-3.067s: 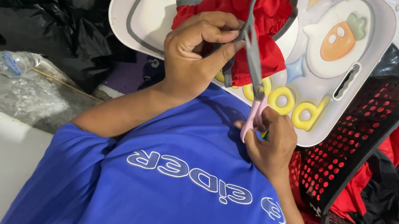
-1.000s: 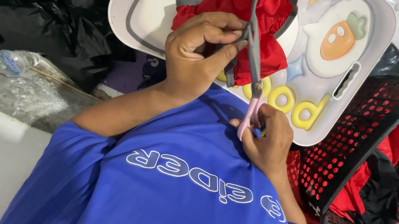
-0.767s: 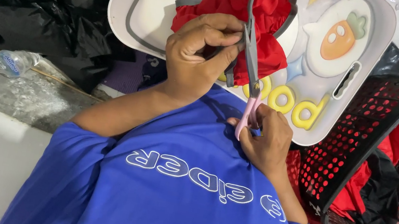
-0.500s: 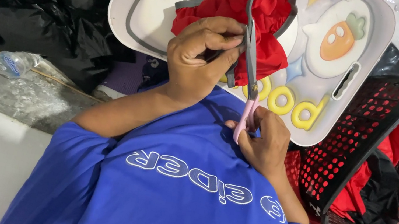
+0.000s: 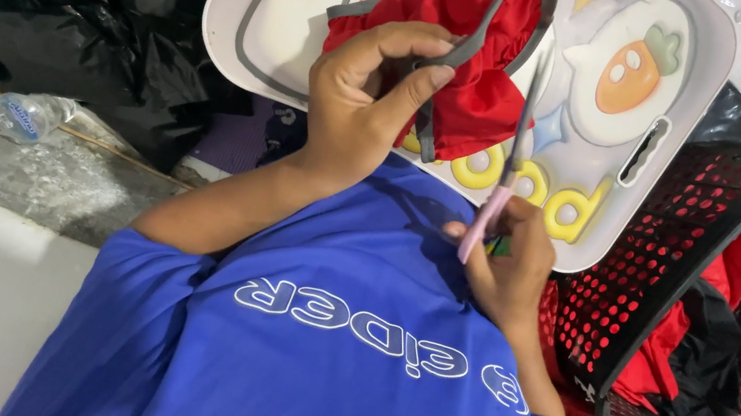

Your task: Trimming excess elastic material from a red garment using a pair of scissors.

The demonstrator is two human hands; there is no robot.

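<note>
The left hand [image 5: 363, 105] pinches a bunched red cloth [image 5: 462, 62] by its grey band [image 5: 483, 30], holding it against a white tray [image 5: 260, 26] propped at the far side. The right hand [image 5: 507, 268], nearer and to the right, is closed around a pink-handled tool [image 5: 492, 209] whose tip points up at the band. This looks like trimming or picking at the band; the next move calls for a taut band and a steady tip. A black basket [image 5: 666, 260] with more red cloth stands right.
</note>
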